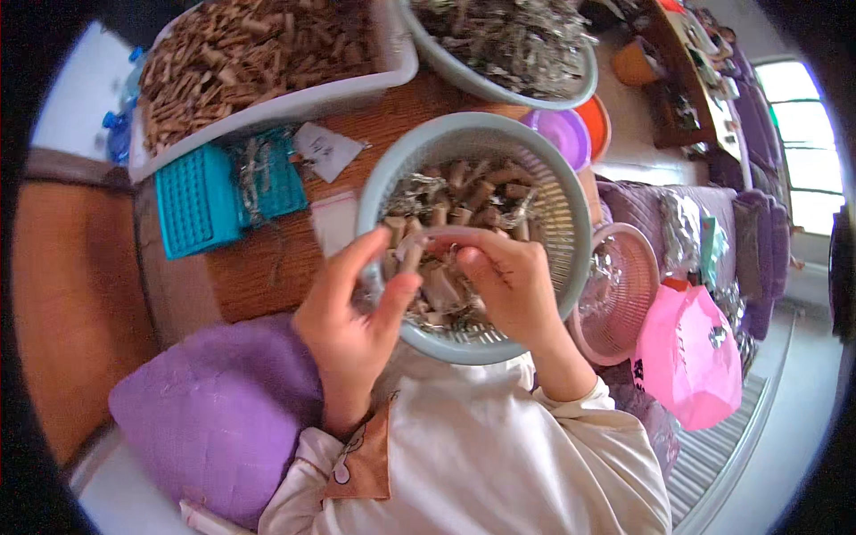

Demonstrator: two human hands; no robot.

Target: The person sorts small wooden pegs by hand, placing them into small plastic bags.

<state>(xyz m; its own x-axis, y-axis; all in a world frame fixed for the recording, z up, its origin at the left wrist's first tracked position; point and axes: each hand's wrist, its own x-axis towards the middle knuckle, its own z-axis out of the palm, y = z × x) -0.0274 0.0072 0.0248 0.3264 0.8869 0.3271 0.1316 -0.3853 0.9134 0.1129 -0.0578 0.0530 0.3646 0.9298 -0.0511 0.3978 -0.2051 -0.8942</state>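
Nearest to me: my pale top [481, 446], with a purple cushion [223, 401] just beside it on my left.

Hands: both are over the near half of a grey-green basket [477, 354]. On my left hand [348, 308], the thumb and forefinger tips stand apart in a curve. On my right hand [515, 283], the thumb and forefinger are drawn close together. Blur affects this area; I cannot tell whether either is clamped on anything.

Item at the fingers: one small tan roll [412, 257], above the basket's contents. It lies just to the right of my left fingertips and to the left of my right thumb. Its long axis runs steeply, top end leaning slightly right and away from me, lower end by my left thumb. The left hand is nearer; the right forefinger reaches across toward the top end. Contact there cannot be confirmed.

Basket contents: more tan rolls [481, 196], mixed with silvery scraps [415, 198].

Beyond, on the brown table [259, 285]: a turquoise tray [198, 201] to the left, then a white tub [406, 62] heaped with tan pieces, and a grey-green bowl [450, 73] filled with silvery strips.

Right side: a pink basket [615, 330] and a pink bag [691, 357]. Farthest: a bright window [798, 134].
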